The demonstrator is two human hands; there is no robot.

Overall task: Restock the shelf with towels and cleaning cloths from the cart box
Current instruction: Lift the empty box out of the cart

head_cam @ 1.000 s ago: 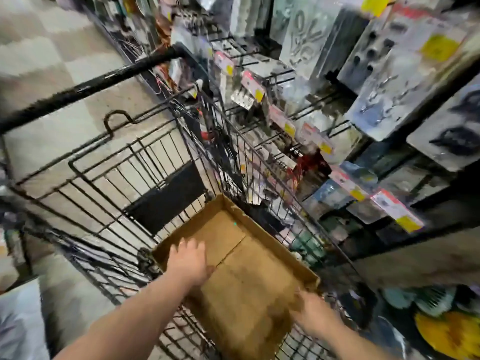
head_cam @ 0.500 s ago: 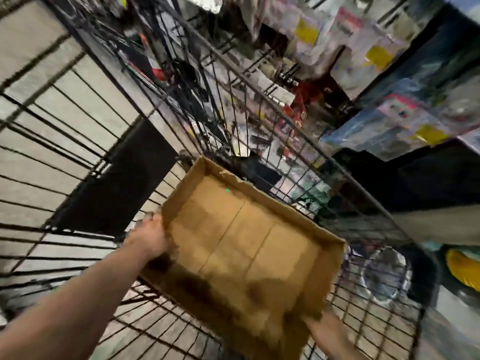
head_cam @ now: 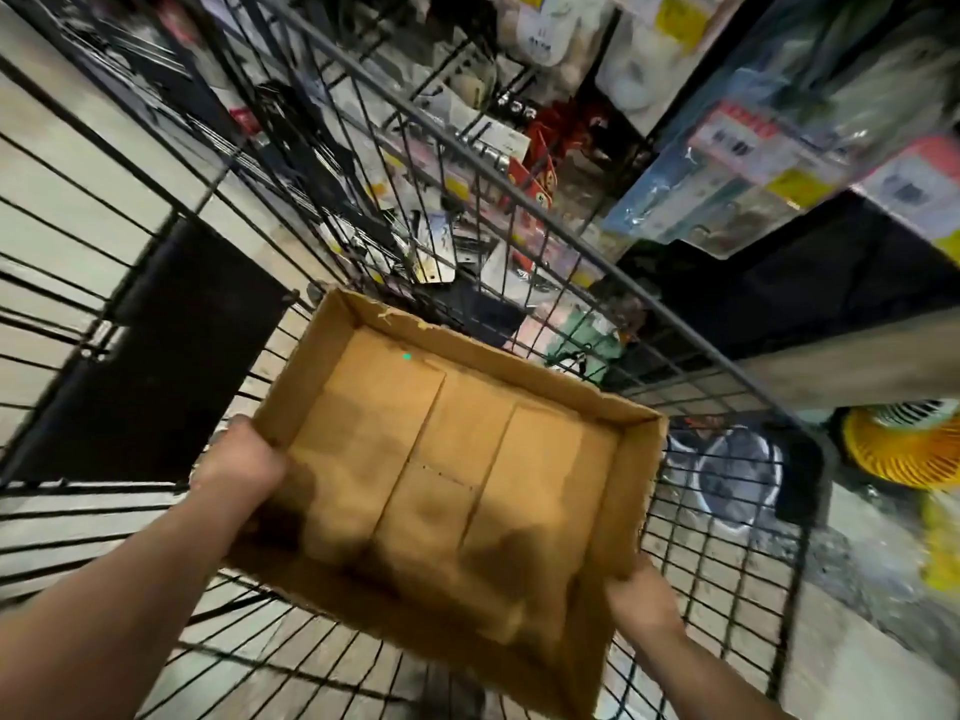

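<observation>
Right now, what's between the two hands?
Head view: only the empty cardboard box, left hand holding its left wall, right hand its near-right corner.

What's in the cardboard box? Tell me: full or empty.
Empty. The cardboard box shows only bare floor flaps, no towels or cloths; left hand and right hand hold its edges.

**One head-worn, wide-angle view, tilting steeply down into the cart [head_cam: 519, 201]**

The camera is sitting on the person's head and facing forward and down. It is hanging close over the cardboard box [head_cam: 640, 459], which is filling the middle of the frame. Both forearms are reaching in from the bottom edge, with the left hand [head_cam: 244, 459] at the box's left wall and the right hand [head_cam: 639, 600] at its near right corner (the lens is bowing the cart's wires outward). Shelf goods [head_cam: 727, 148] are crossing the top right beyond the cart's far rail.
</observation>
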